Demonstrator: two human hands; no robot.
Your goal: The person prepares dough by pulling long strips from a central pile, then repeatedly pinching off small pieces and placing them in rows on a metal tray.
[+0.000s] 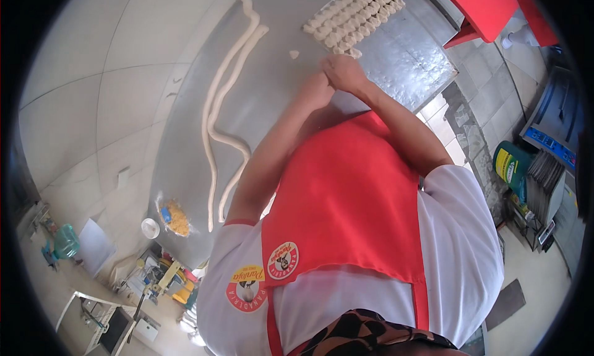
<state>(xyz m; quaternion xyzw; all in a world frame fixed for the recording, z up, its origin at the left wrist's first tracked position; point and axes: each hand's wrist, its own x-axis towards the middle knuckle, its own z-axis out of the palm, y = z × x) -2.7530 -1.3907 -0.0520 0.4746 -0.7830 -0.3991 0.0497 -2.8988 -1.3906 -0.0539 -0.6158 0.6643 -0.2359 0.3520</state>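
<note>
My right hand (pixel 346 73) and my left hand (pixel 317 89) are closed and meet just short of several rows of small shaped dough pieces (pixel 351 17). Whatever lies between the fingers is hidden. The left fingers are partly covered by the right hand. One small loose piece of dough (pixel 294 55) lies on the metal table (pixel 284 16), ahead and left of my hands. Farther left, a long dough rope (pixel 208 164) and a second long dough rope (pixel 250 42) run side by side, curving apart toward the near end.
Yellow crumbs (pixel 178 220) with a blue object in them lie at the table's near left, beside a white round container (pixel 150 228). A tiled wall (pixel 68 108) borders the left side. Red furniture (pixel 486 6) stands beyond the right edge; a green jug (pixel 511 162) is farther right.
</note>
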